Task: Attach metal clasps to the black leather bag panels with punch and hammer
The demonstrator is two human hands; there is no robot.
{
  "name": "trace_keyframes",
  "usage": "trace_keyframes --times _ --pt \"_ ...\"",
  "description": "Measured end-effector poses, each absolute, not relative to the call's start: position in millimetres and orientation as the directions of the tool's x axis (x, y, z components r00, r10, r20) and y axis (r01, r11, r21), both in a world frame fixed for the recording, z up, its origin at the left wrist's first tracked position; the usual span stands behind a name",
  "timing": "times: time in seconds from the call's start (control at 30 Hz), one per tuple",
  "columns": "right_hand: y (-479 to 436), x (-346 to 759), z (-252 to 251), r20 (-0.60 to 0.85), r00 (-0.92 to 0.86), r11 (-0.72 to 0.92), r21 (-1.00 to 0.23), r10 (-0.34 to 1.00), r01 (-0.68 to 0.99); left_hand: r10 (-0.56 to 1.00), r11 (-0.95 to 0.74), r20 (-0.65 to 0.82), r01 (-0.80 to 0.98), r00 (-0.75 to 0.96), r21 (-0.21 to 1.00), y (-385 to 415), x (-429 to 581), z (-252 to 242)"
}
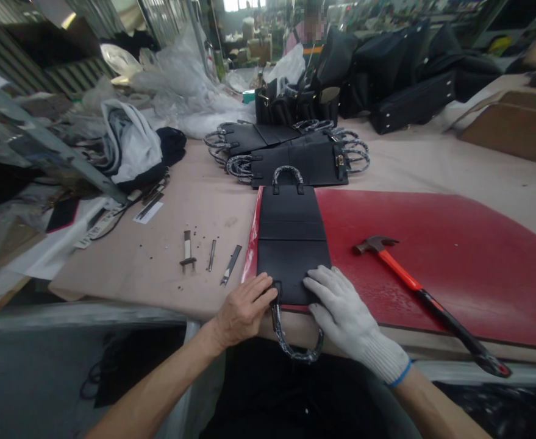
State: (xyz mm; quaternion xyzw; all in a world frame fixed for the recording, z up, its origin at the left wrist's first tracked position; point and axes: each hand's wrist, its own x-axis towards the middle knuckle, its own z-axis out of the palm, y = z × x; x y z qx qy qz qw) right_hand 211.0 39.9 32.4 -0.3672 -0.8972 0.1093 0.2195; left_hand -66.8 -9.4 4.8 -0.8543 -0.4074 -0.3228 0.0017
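Note:
A black leather handbag panel point(293, 222) lies flat before me, a plastic-wrapped loop handle at each end. The near handle point(297, 350) hangs past the table's front edge. My bare left hand point(244, 310) is closed at the panel's near left corner, its thumb and fingertips on the handle's base. My right hand point(345, 311), in a white knit glove, lies with fingers stretched over the near right corner. Right of it, a claw hammer point(405, 277) with an orange and black handle rests on a red mat point(450, 256).
Small metal tools, including a slim rod point(211, 255) and a flat blade-like tool point(231, 265), lie left among tiny dark bits. More black bag panels point(299, 161) are stacked beyond. Finished-looking black bags point(396, 67) and a cardboard box point(514, 125) stand behind. A person point(302, 33) is at the back.

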Motion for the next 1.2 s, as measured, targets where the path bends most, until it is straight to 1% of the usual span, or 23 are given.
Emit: trace_keyframes --times 0.1,0.17,0.23,0.27,0.33,0.4,0.47,0.5,0.57,0.7,0.8,0.87,0.93,1.03,1.13,1.2 --pt "40.4 211.5 29.1 0.314 -0.637 0.710 -0.307 0.704 0.634 0.725 -0.634 0.575 0.692 0.378 0.346 -14.3 -64.4 9.2" --pt "42.2 213.9 25.0 0.337 -0.639 0.722 -0.286 0.691 0.630 0.747 -0.584 0.604 0.708 0.277 0.397 -15.5 -67.6 12.7" --pt "45.4 215.7 20.7 0.380 -0.641 0.742 -0.260 0.667 0.618 0.790 -0.460 0.597 0.776 0.137 0.431 -13.2 -78.4 16.0" --pt "47.2 216.1 19.0 0.401 -0.643 0.753 -0.244 0.652 0.612 0.821 -0.358 0.569 0.819 0.048 0.448 -10.6 -86.8 18.1" --pt "50.3 216.0 16.9 0.442 -0.646 0.771 -0.207 0.623 0.602 0.877 -0.094 0.454 0.872 -0.156 0.480 -2.9 -108.1 24.2" --pt "52.0 215.3 16.5 0.465 -0.647 0.780 -0.179 0.604 0.600 0.901 0.176 0.274 0.860 -0.336 0.478 7.6 -130.4 33.4" --pt "52.6 214.5 16.5 0.473 -0.648 0.782 -0.166 0.598 0.600 0.898 0.356 0.085 0.828 -0.431 0.434 19.7 -147.7 43.9" --pt "52.6 214.2 16.5 0.473 -0.647 0.781 -0.165 0.599 0.602 0.894 0.403 0.015 0.818 -0.447 0.410 25.9 -153.2 48.9" --pt "52.4 214.0 16.3 0.470 -0.642 0.776 -0.168 0.605 0.608 0.889 0.443 -0.066 0.813 -0.454 0.379 37.5 -157.0 56.9" --pt "51.8 214.0 16.0 0.463 -0.643 0.776 -0.183 0.610 0.604 0.899 0.437 -0.154 0.832 -0.409 0.342 54.0 -143.0 64.0" --pt "50.2 213.3 17.0 0.445 -0.643 0.770 -0.207 0.623 0.603 0.894 0.428 -0.261 0.864 -0.364 0.264 61.6 -128.1 65.1" --pt "48.3 212.5 18.4 0.422 -0.643 0.762 -0.228 0.639 0.607 0.884 0.432 -0.301 0.871 -0.358 0.233 66.1 -122.2 65.2" --pt "46.1 211.5 20.5 0.401 -0.639 0.750 -0.252 0.656 0.612 0.880 0.438 -0.318 0.862 -0.353 0.254 70.4 -120.9 64.7" --pt "43.2 209.9 25.0 0.383 -0.628 0.733 -0.280 0.677 0.620 0.879 0.438 -0.350 0.837 -0.322 0.329 73.1 -125.7 63.3" --pt "41.0 208.3 30.2 0.365 -0.623 0.721 -0.296 0.692 0.627 0.871 0.456 -0.396 0.779 -0.291 0.430 66.4 -134.9 61.8" --pt "40.1 207.7 32.5 0.357 -0.620 0.715 -0.302 0.698 0.631 0.853 0.503 -0.435 0.676 -0.288 0.538 57.0 -141.4 59.9"
